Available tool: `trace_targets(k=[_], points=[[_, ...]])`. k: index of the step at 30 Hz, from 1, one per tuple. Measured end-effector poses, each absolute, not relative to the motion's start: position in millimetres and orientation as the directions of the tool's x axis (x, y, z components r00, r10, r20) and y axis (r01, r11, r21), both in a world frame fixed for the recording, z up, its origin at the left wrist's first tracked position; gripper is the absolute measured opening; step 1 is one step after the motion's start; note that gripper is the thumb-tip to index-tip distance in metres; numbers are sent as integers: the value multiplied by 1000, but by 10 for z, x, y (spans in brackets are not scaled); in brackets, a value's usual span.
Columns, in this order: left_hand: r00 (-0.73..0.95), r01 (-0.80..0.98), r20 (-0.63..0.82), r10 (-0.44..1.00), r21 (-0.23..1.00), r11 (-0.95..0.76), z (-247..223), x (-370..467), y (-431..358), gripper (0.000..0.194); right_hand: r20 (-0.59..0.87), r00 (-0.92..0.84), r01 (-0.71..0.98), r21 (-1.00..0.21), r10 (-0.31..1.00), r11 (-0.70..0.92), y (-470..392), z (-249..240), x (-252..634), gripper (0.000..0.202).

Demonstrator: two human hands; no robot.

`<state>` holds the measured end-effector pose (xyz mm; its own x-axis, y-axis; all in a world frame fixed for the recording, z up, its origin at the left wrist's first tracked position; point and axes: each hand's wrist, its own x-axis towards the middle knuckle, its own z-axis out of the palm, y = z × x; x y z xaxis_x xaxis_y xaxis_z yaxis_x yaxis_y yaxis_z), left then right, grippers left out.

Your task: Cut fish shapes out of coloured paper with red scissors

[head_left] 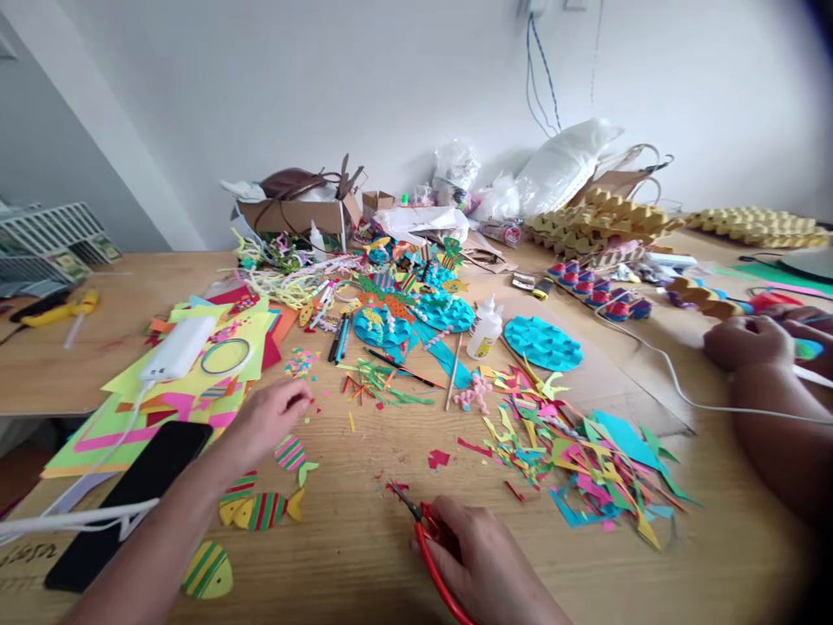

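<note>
My right hand (485, 560) grips red-handled scissors (426, 529) near the table's front edge, blades pointing up and left at small red paper bits. My left hand (270, 417) reaches forward over the wooden table, fingers pinched together near tiny coloured scraps; I cannot tell if it holds one. Just below it lie striped paper fish (264, 508) and a striped paper oval (291, 453). Another striped fish (206, 571) lies by my left forearm.
A black phone (130, 499), a white power bank (179, 347) and stacked coloured paper sit at left. Paper scraps (586, 469), blue discs (543, 343), a glue bottle (485, 328) and boxes fill the middle and back. Another person's hands (758, 343) rest at right.
</note>
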<state>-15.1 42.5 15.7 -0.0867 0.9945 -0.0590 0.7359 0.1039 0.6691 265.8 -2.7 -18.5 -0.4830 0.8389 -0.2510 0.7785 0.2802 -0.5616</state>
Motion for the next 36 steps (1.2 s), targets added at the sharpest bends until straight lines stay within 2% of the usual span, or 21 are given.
trace_targets(k=[3, 8, 14, 18, 21, 28, 33, 36], points=[[-157, 810, -68, 985, 561, 168, 163, -531, 530, 15, -295, -496, 802, -517, 817, 300, -32, -199, 2686, 18], [-158, 877, -136, 978, 435, 202, 23, -785, 607, 18, -363, -502, 828, -464, 785, 315, -37, -203, 2681, 17], [-150, 918, -189, 970, 338, 207, -33, -785, 617, 18, -364, -533, 811, -477, 764, 338, -36, -187, 2684, 13], [-151, 939, -165, 975, 285, 193, 2, -760, 624, 18, -360, -540, 803, -491, 761, 338, -34, -197, 2699, 13], [-87, 956, -119, 989, 269, 116, 17, -573, 633, 15, -352, -513, 815, -487, 783, 315, -34, -187, 2695, 14], [260, 932, -103, 960, 288, -222, -95, 301, 670, 21, -286, -552, 752, -577, 784, 319, -51, -148, 2714, 13], [287, 939, -99, 953, 226, -260, -203, 584, 835, 14, -286, -536, 758, -576, 794, 305, -53, -167, 2746, 9], [266, 951, -94, 959, 188, -246, -248, 635, 903, 20, -296, -530, 762, -577, 795, 294, -58, -182, 2758, 7]])
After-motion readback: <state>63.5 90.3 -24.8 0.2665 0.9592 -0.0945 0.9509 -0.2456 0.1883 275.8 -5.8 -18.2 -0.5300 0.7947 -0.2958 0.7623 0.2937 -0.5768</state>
